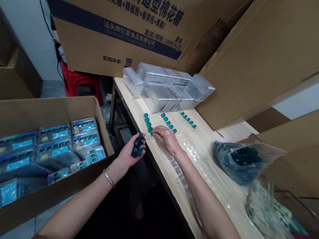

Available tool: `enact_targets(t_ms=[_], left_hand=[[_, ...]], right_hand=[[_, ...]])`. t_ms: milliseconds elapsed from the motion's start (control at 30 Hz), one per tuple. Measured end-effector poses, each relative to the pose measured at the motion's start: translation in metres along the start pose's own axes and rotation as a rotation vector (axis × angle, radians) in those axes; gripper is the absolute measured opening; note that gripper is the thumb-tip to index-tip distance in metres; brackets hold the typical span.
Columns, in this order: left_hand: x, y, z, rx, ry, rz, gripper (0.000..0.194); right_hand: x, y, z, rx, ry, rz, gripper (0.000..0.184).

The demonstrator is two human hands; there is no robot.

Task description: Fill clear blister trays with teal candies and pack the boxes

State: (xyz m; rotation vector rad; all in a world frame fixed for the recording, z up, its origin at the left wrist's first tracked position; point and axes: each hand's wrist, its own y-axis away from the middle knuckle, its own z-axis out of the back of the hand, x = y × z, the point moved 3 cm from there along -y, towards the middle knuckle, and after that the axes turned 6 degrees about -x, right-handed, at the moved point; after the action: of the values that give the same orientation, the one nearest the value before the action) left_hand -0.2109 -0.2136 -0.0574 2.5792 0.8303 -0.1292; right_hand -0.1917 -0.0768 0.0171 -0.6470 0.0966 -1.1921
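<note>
The left hand (131, 155) holds teal pieces (137, 146) in a full grip. The right hand (167, 139) pinches narrow just beside a teal row (147, 122) on the worktop (204, 131), on its right.

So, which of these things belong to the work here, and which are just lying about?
Part of the work: left hand holding dark teal cubes; right hand at a row of teal cubes; clear plastic trays; bagged cubes.
Lying about: red plastic stool; printed cardboard carton.
</note>
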Motion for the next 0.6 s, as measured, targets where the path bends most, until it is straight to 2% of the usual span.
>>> enact_targets(t_ms=[100, 233, 367, 500, 600], left_hand=[[0.002, 0.001, -0.003, -0.012, -0.009, 0.017, 0.016], [0.002, 0.0, -0.002, -0.022, -0.005, 0.01, 0.018], [0.002, -0.002, 0.001, 0.031, 0.027, 0.037, 0.017], [0.002, 0.002, -0.001, 0.058, 0.037, 0.05, 0.017], [0.002, 0.01, -0.008, 0.067, 0.015, 0.051, 0.017]], right_hand=[[-0.004, 0.001, -0.004, -0.025, -0.037, -0.071, 0.011], [-0.002, 0.007, -0.007, -0.029, -0.026, -0.08, 0.011], [0.005, 0.014, -0.008, -0.073, 0.036, -0.108, 0.015], [0.008, 0.019, -0.013, -0.04, 0.092, -0.138, 0.023], [0.007, 0.021, -0.011, -0.058, 0.06, -0.16, 0.019]])
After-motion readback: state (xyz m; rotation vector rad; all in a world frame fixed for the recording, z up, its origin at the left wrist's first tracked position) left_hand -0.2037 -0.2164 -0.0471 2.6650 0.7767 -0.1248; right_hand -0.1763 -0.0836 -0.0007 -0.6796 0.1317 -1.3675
